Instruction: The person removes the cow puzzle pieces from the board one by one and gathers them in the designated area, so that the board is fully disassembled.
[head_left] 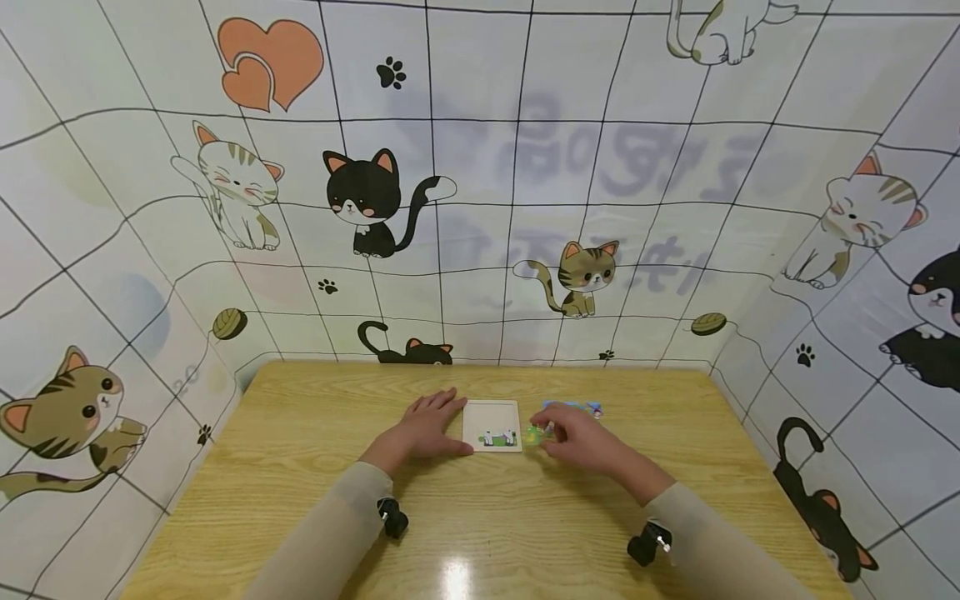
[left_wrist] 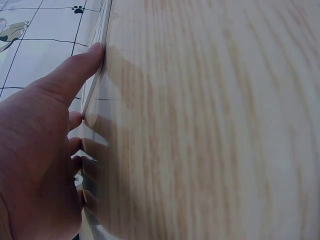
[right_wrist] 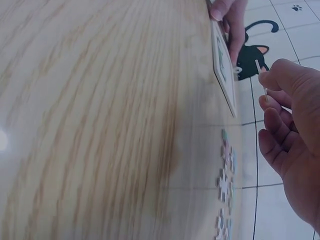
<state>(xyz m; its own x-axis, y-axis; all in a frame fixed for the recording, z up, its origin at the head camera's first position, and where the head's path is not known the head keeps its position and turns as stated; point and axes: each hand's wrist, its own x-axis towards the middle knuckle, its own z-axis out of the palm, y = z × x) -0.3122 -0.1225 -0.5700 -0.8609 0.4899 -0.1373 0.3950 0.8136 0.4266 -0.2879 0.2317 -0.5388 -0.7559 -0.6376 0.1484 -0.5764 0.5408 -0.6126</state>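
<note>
A square puzzle tray (head_left: 491, 402) with a pale rim lies mid-table in the head view. Pictured pieces (head_left: 498, 439) fill part of its bottom edge. My left hand (head_left: 427, 427) rests at the tray's left side, thumb at the near corner and fingers toward the far one. To the right of the tray, my right hand (head_left: 576, 437) pinches a thin puzzle piece (right_wrist: 258, 66) between thumb and fingers; it appears edge-on in the right wrist view, raised off the table, its picture hidden. Yellow-green puzzle bits (head_left: 534, 435) show beside those fingertips.
Loose puzzle pieces (right_wrist: 223, 185) lie on the table right of the tray, some blue ones (head_left: 592, 408) just beyond the right hand. The wooden table (head_left: 480, 517) meets a cat-print cloth wall (head_left: 480, 283) at its far edge.
</note>
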